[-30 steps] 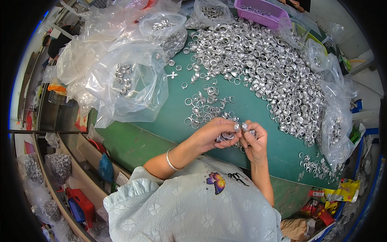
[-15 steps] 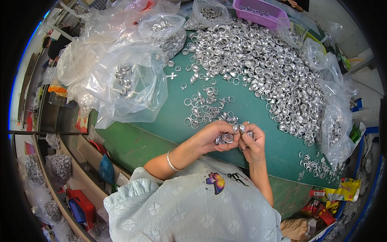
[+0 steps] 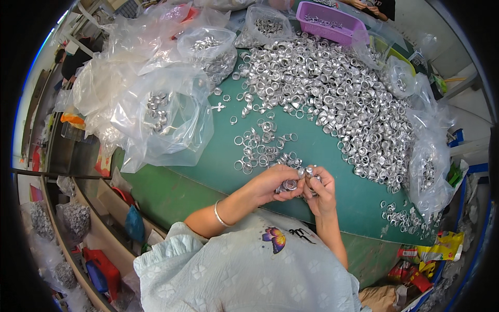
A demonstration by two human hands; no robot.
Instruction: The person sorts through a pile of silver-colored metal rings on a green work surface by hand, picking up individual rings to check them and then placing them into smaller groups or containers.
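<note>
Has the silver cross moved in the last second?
No. The cross keeps its spot on the green table, left of and beyond the same lone ring; both shifted together in view, so the camera moved.

There are two hands (image 3: 274, 182), one wrist bangle (image 3: 220, 214), one purple basket (image 3: 332, 34), one small cross (image 3: 219, 106), one butterfly print (image 3: 274, 239), two other people (image 3: 77, 63) and hundreds of metal rings (image 3: 291, 73), too many to count.
</note>
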